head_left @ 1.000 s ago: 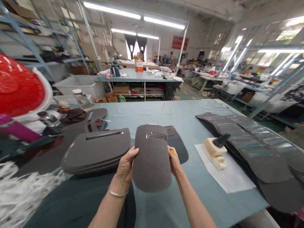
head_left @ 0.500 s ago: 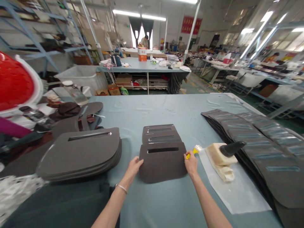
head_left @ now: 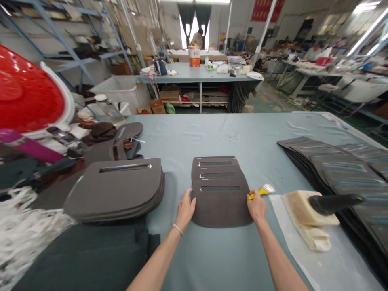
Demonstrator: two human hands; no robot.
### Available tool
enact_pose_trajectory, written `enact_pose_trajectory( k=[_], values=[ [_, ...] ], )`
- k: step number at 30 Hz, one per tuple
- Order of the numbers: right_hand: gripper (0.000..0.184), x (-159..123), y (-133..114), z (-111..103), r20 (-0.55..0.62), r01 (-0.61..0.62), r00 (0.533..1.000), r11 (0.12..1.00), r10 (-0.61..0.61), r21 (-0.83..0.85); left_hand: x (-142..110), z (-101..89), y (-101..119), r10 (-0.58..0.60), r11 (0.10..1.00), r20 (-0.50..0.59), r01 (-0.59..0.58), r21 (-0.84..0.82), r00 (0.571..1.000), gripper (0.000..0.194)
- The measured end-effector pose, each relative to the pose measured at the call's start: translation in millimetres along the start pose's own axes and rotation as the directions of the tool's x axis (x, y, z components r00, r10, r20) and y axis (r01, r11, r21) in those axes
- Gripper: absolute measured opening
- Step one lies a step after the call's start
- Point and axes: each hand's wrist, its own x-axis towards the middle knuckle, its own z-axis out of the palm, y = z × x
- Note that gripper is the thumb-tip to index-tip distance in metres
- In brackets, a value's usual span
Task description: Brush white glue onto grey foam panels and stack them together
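Note:
A dark brown leather-like panel (head_left: pixel 222 210) with a slot near its top edge lies flat on the table in front of me. It meets or overlaps similar slotted pieces (head_left: pixel 216 163) behind it; which, I cannot tell. At the panel's left edge, my left hand (head_left: pixel 186 208) pinches the side between thumb and fingers. My right hand (head_left: pixel 257 207) grips the opposite edge and also holds a yellow-handled paintbrush (head_left: pixel 263 190), its white bristles pointing right. To the left sits a stack of larger rounded panels (head_left: pixel 118 190), the top one slotted.
A cream block with a black handle (head_left: pixel 315 208) stands on a white sheet (head_left: pixel 291 238) at right, beside layered slotted panels (head_left: pixel 339 165). At left are a clear bottle (head_left: pixel 110 111), a purple roll (head_left: pixel 36 149) and a red basin (head_left: pixel 27 93). Another person (head_left: pixel 197 38) is far back.
The front panel has come down flat and now lines up with the pieces behind it. Both hands stay on its edges. The view has turned slightly left and down.

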Motion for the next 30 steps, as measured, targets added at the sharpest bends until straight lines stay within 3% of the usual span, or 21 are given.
enact_pose_trajectory(
  k=[14, 20, 30],
  values=[
    [0.024, 7.2, -0.2, 3.7, 0.067, -0.018, 0.997, 0.989, 0.028, -0.15, 6.3, -1.1, -0.3, -0.039, 0.996, 0.013, 0.037, 0.085, 0.999, 0.039],
    [0.021, 6.6, -1.4, 0.7, 0.061, 0.004, 0.998, 0.988, 0.006, -0.155, 5.7, 0.7, -0.4, -0.083, 0.993, 0.004, 0.082, 0.084, 0.997, 0.038],
    [0.02, 5.5, -3.6, -3.0, 0.06, 0.016, 0.998, 0.988, -0.007, -0.155, 6.5, -1.1, 1.4, -0.063, 0.986, 0.047, 0.055, 0.155, 0.997, 0.036]
  ],
)
